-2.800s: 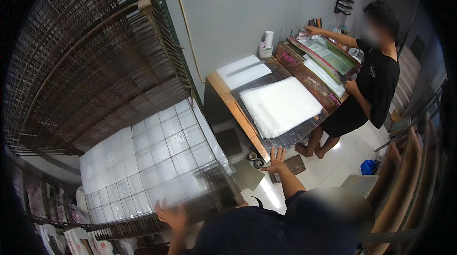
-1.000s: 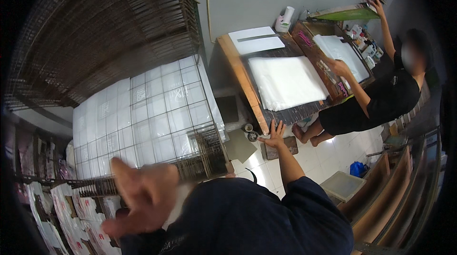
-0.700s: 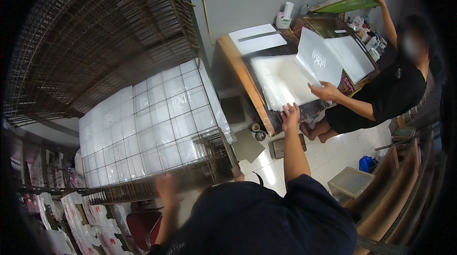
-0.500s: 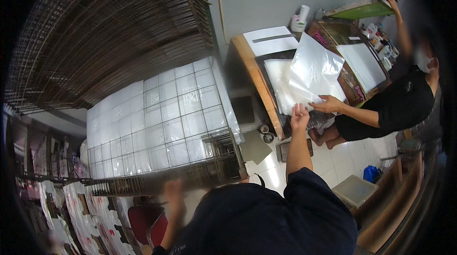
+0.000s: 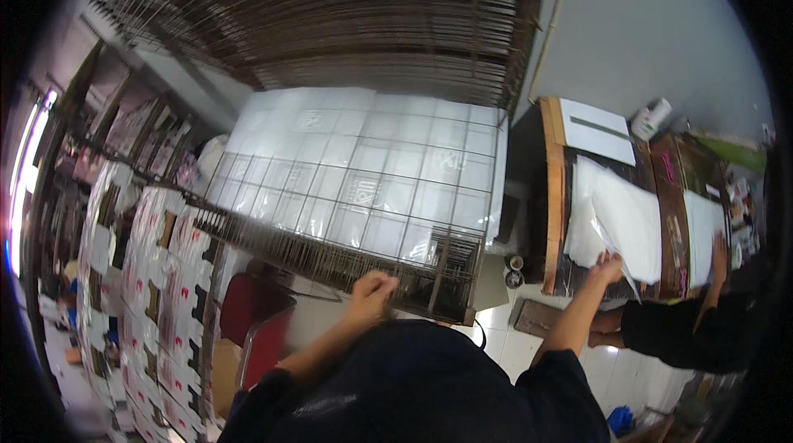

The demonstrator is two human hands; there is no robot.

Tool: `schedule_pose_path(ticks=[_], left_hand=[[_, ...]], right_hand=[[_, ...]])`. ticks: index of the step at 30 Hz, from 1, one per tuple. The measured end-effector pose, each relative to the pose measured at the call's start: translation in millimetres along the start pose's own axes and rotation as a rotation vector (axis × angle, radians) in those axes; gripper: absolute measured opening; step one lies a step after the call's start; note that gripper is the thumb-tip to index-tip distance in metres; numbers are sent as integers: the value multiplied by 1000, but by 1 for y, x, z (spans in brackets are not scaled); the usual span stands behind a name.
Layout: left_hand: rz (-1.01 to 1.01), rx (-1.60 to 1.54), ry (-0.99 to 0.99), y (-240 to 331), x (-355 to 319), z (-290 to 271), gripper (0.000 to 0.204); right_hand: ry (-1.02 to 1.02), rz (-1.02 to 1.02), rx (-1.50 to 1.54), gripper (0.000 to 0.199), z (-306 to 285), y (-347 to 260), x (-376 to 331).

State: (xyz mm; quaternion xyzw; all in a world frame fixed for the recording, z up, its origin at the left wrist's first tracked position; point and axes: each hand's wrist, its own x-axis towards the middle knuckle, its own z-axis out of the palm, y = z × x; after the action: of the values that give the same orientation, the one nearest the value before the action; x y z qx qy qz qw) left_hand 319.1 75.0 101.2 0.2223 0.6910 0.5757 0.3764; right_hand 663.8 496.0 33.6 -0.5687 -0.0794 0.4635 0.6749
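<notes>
My right hand [image 5: 610, 268] pinches the edge of a clear plastic sheet [image 5: 605, 236], which tilts almost edge-on to the view. Under and beyond it lies a pile of whitish translucent sheets [image 5: 632, 216] on the workbench. My left hand [image 5: 373, 296] hovers by the front edge of a wire drying rack [image 5: 450, 278], its fingers curled in and nothing visible in them. Across the rack, clear plastic sheets [image 5: 355, 154] with white prints lie on a wire grid.
More wire racks [image 5: 372, 21] are raised above. A co-worker's hand [image 5: 719, 257] rests by a second white stack [image 5: 702, 224] at the right. A red chair [image 5: 252, 311] and stacked white packages [image 5: 157, 278] stand at left; a white bottle [image 5: 652, 119] stands by the wall.
My view has swung left. The clear sheet, earlier held up by the co-worker, is now in my right hand. My left hand has come up to the rack's edge. The co-worker's raised arm has lowered.
</notes>
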Motion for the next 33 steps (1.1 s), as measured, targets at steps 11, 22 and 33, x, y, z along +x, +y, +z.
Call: schedule_pose_path(ticks=[11, 22, 33], left_hand=[[-885, -686, -857, 56, 82, 156, 124], [-943, -676, -739, 33, 104, 134, 104], [-682, -911, -672, 8, 142, 35, 21]], right_hand=[[-673, -354, 48, 63, 27, -162, -231], [-901, -323, -117, 66, 26, -164, -352], [-1250, -128, -243, 70, 125, -129, -441]])
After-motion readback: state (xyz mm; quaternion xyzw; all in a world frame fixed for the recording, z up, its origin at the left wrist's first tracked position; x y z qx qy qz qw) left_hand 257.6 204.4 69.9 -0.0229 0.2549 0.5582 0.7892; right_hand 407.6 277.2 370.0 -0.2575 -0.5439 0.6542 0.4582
